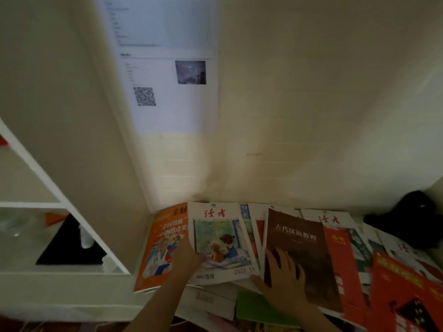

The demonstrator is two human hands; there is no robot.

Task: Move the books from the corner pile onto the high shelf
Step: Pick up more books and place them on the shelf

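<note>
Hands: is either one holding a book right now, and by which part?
Left hand grips the white magazine at its left edge. Right hand rests flat on the brown book, near its lower left corner.

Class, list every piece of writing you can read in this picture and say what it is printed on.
"读者" in red: white magazine with a painted cover.
"2023 11": same cover's bottom edge.
"古代汉语教程": brown book under the right hand.
"读者" again: white magazine behind it.
Orange magazine, wall sheet, QR code: too blurred.

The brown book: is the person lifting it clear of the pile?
No. The brown book lies flat on the other magazines, with the right hand resting on its cover, fingers spread.
</note>
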